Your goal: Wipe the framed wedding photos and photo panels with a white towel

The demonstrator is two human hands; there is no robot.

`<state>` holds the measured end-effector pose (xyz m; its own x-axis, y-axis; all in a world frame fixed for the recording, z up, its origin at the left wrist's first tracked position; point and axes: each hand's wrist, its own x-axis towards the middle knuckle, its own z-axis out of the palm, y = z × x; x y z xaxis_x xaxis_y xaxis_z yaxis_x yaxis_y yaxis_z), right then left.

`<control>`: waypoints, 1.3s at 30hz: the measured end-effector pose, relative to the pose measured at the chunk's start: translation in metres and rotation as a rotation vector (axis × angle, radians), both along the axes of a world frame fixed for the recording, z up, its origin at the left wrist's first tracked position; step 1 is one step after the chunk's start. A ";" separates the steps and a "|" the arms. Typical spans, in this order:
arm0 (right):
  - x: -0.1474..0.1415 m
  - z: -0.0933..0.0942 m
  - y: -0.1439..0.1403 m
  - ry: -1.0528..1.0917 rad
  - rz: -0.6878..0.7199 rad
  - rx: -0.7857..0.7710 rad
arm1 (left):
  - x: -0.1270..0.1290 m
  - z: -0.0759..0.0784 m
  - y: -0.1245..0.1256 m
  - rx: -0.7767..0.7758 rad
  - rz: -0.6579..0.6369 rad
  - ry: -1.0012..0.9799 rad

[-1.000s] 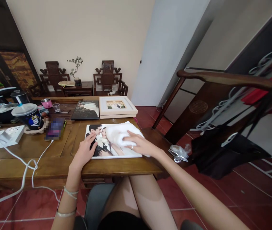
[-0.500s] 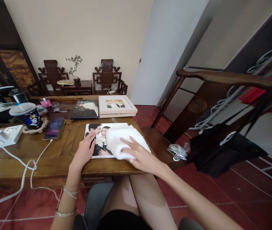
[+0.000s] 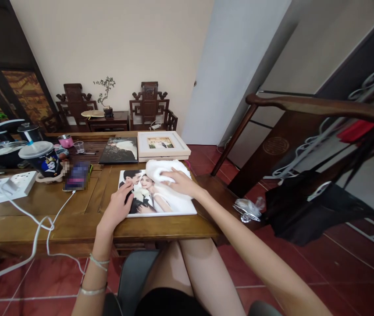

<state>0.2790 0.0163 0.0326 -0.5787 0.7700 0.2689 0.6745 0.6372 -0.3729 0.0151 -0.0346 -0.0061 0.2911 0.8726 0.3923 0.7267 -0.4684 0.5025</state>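
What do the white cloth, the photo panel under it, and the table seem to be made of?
Cloth: soft, fluffy textile, probably terry or microfibre; it bunches under the right hand.
Panel: rigid board with a printed, smooth-looking face and white edges; the exact material is unclear. The left hand rests on it.
Table: brown wood with visible grain, lightly glossy.

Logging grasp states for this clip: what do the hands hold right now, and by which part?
The right hand presses flat on a bunched white cloth at the photo print's far right corner. The left hand rests on the print's left edge.
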 end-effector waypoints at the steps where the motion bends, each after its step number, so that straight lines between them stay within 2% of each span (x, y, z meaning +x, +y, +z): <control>1: -0.009 -0.001 0.008 -0.003 -0.024 0.017 | 0.000 0.000 0.000 0.003 -0.003 0.000; 4: -0.030 -0.001 0.014 -0.021 -0.027 0.040 | -0.001 -0.002 0.002 0.014 -0.011 -0.006; 6: -0.037 -0.002 0.000 -0.052 0.013 0.057 | -0.001 -0.002 0.002 0.016 -0.009 -0.006; 10: -0.034 0.003 -0.060 -0.099 0.151 0.055 | 0.001 0.000 0.001 0.022 -0.015 -0.005; 13: -0.021 0.013 -0.107 -0.108 0.231 -0.049 | 0.002 0.002 -0.001 0.012 -0.012 -0.012; 16: -0.001 0.021 -0.131 -0.103 0.255 -0.132 | 0.002 0.002 -0.002 -0.014 0.006 -0.003; 19: 0.023 0.019 -0.125 -0.072 0.199 -0.151 | 0.002 0.001 -0.001 -0.028 0.005 0.009; 23: 0.038 0.004 -0.093 -0.031 -0.012 -0.084 | 0.001 0.000 -0.001 -0.044 0.007 0.001; 25: 0.029 -0.001 -0.079 -0.034 -0.094 -0.041 | 0.001 0.001 -0.002 -0.044 0.005 -0.011; 28: -0.005 0.000 -0.070 -0.105 -0.142 0.020 | 0.002 0.006 -0.006 -0.037 -0.027 -0.066; 30: -0.032 0.004 -0.072 -0.147 -0.067 0.045 | 0.003 0.011 -0.009 -0.027 -0.032 -0.160; 33: -0.059 0.011 -0.083 -0.146 0.192 0.068 | 0.003 0.017 -0.013 0.000 -0.002 -0.328; 36: -0.063 0.015 -0.096 -0.144 0.398 0.061 | 0.002 0.019 -0.013 0.026 -0.002 -0.395; 39: -0.050 0.016 -0.109 -0.132 0.480 0.014 | 0.003 0.018 -0.013 0.030 0.009 -0.356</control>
<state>0.2288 -0.0923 0.0488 -0.8970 0.4047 0.1780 0.3443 0.8920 -0.2929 0.0181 -0.0471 0.0122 0.1240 0.8609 0.4935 0.5129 -0.4813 0.7108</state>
